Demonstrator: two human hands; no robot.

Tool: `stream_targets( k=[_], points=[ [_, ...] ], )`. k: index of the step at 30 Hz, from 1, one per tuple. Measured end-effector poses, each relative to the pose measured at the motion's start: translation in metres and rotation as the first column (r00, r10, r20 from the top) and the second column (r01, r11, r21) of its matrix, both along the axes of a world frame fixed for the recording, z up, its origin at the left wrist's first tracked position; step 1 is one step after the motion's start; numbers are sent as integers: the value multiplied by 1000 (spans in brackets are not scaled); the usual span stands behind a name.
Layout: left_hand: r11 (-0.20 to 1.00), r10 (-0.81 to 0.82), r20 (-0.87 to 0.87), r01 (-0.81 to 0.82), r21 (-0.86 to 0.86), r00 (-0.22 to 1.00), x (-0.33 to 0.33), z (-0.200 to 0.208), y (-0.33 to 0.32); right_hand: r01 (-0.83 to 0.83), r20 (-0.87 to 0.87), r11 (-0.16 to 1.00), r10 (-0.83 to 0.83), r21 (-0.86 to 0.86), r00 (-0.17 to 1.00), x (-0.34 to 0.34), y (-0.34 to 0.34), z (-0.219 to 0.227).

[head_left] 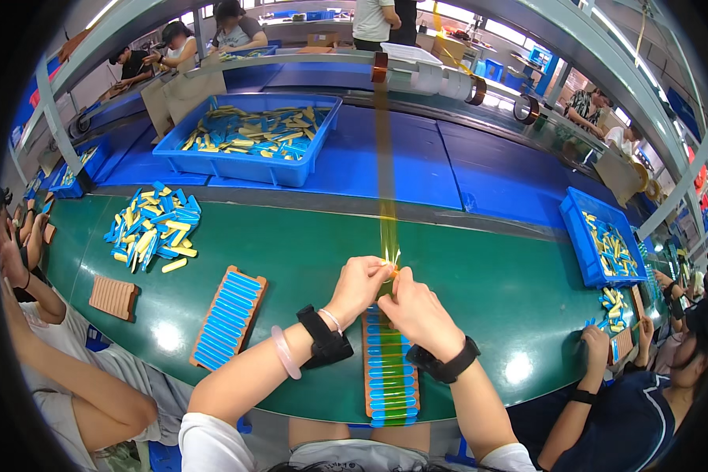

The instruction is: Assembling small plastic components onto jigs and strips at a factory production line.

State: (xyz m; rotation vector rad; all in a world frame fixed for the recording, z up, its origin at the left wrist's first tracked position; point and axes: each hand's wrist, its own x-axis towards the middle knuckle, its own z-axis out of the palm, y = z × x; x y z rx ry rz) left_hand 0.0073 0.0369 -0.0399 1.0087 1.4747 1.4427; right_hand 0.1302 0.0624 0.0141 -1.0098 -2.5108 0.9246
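Observation:
A strip of amber see-through tape [386, 189] runs down from a tape roll [379, 68] on the overhead bar to my hands. My left hand [360, 287] pinches the tape just beyond a brown slotted tray [367, 393]. Close against it, my right hand [421, 313] is closed on the tape too, fingertips nearly meeting the left ones. Blue flat pieces [376, 383] lie side by side in this tray, with tape stretched lengthwise over them. The tape between my fingertips is partly hidden.
Left of my hands lie a second tray of blue pieces [230, 315], a brown tray [113, 297] and a heap of blue and yellow pieces [156, 224]. Blue bins [236, 164] [598, 236] hold more. People sit close on both sides; a co-worker's hand [596, 340] is at right.

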Motion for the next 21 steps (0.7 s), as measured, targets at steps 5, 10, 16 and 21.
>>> stream_targets(
  k=[5,10,16,21],
  points=[
    [998,53,-102,-54,-10,993,6,-5,-6,30,4,999,-31,25,1000,-9,7,6],
    [998,1,-443,-30,-60,897,-7,9,-2,90,-57,995,-88,30,994,-5,11,-3],
    [905,322,-943,-321,279,89,1,13,-4,165,13,978,-168,128,986,53,19,-6],
    [941,-267,-298,180,-287,917,-3,36,-18,120,99,990,-127,75,987,80,13,-8]
  ],
)
